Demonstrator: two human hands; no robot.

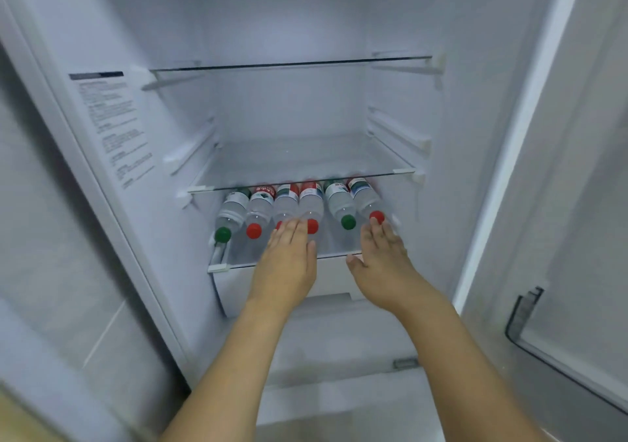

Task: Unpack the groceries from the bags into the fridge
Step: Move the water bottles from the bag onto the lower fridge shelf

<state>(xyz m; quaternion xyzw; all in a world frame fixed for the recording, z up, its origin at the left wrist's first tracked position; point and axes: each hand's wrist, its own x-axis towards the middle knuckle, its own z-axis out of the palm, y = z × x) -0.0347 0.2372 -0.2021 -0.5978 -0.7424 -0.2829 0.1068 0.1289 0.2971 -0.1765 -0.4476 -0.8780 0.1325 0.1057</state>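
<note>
Head view, looking into an open fridge (306, 17). There's a printed info sticker (112, 125) on the left inner wall, way too blurry to read. The bottle labels are red, green and white with some print, but I can't make out a brand either.

Six clear plastic water bottles (295, 204) lie on their sides in a row on the lowest glass shelf (234, 265), caps facing out. Left to right the caps go green, red, red, red, green, red, with a small gap after the fourth one. The middle glass shelf (302, 163) sits right above them, and there's a top glass shelf (289, 64) higher up.

Left hand (289, 258) is flat, fingers straight and together, fingertips at the caps of the third and fourth bottles. Right hand (380, 254) is also spread flat, thumb out, fingertips touching the red cap of the far-right bottle. Neither hand grips anything.
</note>
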